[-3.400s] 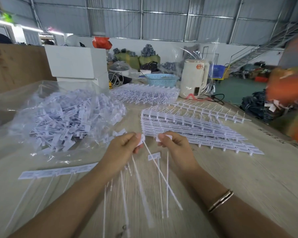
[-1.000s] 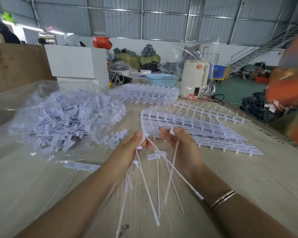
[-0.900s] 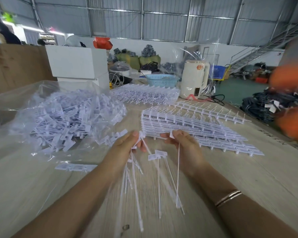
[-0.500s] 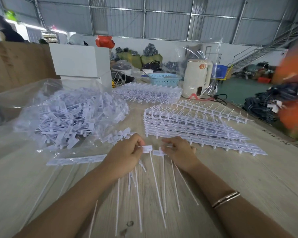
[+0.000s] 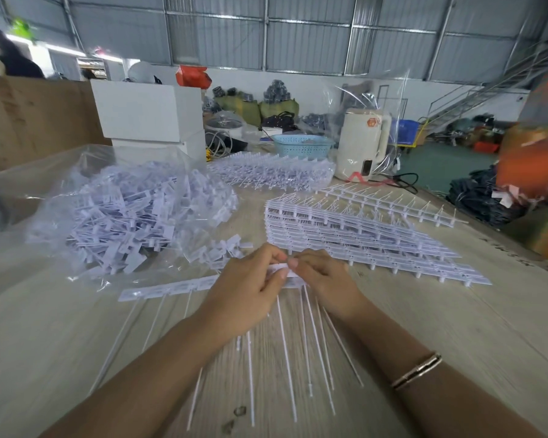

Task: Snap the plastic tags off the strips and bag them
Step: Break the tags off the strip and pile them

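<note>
Both hands meet mid-desk: left hand (image 5: 250, 287) and right hand (image 5: 325, 278) each pinch the strip (image 5: 171, 287) of tags. At ten o'clock, a clear bag (image 5: 76, 184) holds loose tags (image 5: 124, 216); stacked strips (image 5: 361, 235) lie at two o'clock.

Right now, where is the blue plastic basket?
In the head view the blue basket sits at the table's far end, right of centre, between the white box and the cream kettle.
</note>
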Motion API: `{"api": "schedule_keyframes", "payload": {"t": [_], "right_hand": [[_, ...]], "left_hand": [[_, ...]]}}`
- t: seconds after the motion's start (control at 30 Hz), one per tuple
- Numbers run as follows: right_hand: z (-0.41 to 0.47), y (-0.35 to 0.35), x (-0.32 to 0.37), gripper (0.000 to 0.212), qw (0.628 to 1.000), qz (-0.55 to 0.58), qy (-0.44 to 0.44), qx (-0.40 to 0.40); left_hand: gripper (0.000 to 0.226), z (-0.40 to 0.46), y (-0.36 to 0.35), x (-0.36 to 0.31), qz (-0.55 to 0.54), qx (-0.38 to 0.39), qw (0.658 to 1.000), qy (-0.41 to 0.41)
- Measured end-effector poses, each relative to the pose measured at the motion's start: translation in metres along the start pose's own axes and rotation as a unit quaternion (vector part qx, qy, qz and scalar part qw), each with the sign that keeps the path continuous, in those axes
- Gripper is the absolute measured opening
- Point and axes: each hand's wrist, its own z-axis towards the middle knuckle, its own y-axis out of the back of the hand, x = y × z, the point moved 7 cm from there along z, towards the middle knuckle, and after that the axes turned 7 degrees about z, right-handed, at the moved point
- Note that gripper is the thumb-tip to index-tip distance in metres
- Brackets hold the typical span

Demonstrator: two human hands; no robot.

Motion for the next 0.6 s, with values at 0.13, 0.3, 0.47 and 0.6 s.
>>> {"api": "schedule_keyframes", "payload": {"t": [0.13,0.3,0.47,0.6], "right_hand": [[-0.001,0.004,0.001,0.039,0.999,0.03,0.003,-0.02],[-0.003,0.0,-0.003,0.027,0.999,0.018,-0.033,0.015],[-0.004,-0.004,0.002,0.009,0.995,0.098,-0.012,0.027],[-0.003,0.002,0.007,0.014,0.99,0.132,0.015,-0.051]], "left_hand": [[0.024,0.002,0.002,0.006,0.06,-0.012,0.998,0.018],[0.028,0.003,-0.004,0.023,0.185,0.062,0.98,0.04],[0.042,0.007,-0.001,0.026,0.001,0.071,0.995,0.069],[0.033,0.008,-0.001,0.028,-0.123,0.048,0.982,0.133]]}}
